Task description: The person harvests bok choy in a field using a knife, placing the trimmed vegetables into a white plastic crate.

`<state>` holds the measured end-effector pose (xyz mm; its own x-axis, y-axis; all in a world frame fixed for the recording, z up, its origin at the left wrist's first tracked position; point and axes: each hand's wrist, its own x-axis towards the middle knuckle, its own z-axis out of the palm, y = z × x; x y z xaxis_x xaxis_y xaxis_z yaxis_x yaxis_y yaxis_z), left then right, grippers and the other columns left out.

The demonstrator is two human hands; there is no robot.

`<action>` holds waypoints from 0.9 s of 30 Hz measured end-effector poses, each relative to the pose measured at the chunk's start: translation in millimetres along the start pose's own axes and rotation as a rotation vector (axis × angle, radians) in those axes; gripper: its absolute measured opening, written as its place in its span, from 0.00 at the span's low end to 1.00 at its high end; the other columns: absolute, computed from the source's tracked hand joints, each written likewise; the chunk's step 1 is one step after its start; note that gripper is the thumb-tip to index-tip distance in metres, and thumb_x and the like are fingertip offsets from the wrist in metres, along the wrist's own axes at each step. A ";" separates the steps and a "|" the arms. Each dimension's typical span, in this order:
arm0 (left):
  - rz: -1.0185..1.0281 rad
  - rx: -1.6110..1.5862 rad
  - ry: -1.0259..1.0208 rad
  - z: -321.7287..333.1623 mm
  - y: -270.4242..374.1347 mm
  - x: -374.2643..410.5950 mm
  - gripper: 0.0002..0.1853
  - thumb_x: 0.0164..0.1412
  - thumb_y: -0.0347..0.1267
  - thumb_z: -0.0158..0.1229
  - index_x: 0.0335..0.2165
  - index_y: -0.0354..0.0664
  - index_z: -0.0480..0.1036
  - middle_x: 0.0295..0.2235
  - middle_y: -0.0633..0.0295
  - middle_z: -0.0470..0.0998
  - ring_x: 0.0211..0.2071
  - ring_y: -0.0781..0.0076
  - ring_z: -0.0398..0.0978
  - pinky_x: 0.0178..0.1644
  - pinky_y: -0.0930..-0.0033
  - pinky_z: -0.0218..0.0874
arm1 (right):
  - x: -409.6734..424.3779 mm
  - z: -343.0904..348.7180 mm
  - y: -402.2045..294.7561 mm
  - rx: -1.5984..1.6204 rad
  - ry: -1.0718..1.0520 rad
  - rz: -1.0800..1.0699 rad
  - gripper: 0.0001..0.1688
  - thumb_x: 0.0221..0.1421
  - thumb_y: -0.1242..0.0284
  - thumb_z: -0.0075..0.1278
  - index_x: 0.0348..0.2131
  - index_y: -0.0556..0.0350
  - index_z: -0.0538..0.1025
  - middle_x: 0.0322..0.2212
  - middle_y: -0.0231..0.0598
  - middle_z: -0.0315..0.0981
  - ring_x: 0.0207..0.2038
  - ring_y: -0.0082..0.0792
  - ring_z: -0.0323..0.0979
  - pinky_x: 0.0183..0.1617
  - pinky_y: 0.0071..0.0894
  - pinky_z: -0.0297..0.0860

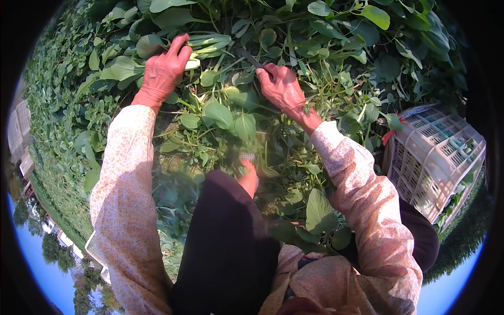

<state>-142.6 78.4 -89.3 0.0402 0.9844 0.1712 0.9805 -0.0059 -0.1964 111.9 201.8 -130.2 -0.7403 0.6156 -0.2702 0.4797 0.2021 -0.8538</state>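
My left hand [167, 65] grips a bunch of leafy greens with pale green stalks [208, 45], much like bok choy. Its cut-looking stem ends point right, and its broad leaves [124, 69] spread to the left. My right hand [281, 84] is closed around the handle of a knife [251, 59]. The dark blade points up and left, towards the stalk ends, with a small gap between them. Most of the handle is hidden in my fingers. Low leafy plants [220, 116] grow between my hands and my knees.
At the right, a white plastic crate [429, 157] lies tilted, with greens inside and red ties [388, 136] near its corner. More pale crates [19, 126] stand at the far left. My foot [248, 173] rests among the plants. Dense greens [354, 35] fill the far side.
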 end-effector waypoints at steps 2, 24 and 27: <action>0.026 0.007 -0.029 -1.5 -0.1 9.4 0.09 0.47 0.25 0.55 0.30 0.45 0.66 0.53 0.67 0.71 0.17 0.71 0.75 0.20 0.70 0.67 | -11.2 2.6 4.2 0.224 0.097 0.137 0.16 0.60 0.66 0.47 0.31 0.64 0.76 0.16 0.46 0.71 0.18 0.32 0.69 0.23 0.33 0.63; -0.986 -2.138 -0.414 -118.9 67.5 8.0 0.18 0.47 0.22 0.66 0.39 0.37 0.72 0.22 0.71 0.73 0.16 0.89 0.62 0.17 0.84 0.51 | -52.0 -89.1 -77.7 0.699 0.028 -0.198 0.55 0.30 0.64 0.75 0.57 0.59 0.67 0.54 0.44 0.68 0.22 0.12 0.60 0.29 0.16 0.63; -0.979 -1.996 -0.332 -106.2 77.7 7.5 0.16 0.49 0.23 0.66 0.38 0.38 0.72 0.21 0.72 0.73 0.16 0.89 0.62 0.18 0.84 0.51 | -46.7 -86.2 -95.9 0.716 -0.082 -0.135 0.61 0.25 0.59 0.77 0.57 0.59 0.65 0.45 0.34 0.73 0.31 0.17 0.68 0.39 0.19 0.68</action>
<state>-45.7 66.7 -0.7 -0.2402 0.7776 -0.5810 -0.4443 0.4441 0.7780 141.1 219.4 2.7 -0.8175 0.5560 -0.1503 -0.0228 -0.2921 -0.9561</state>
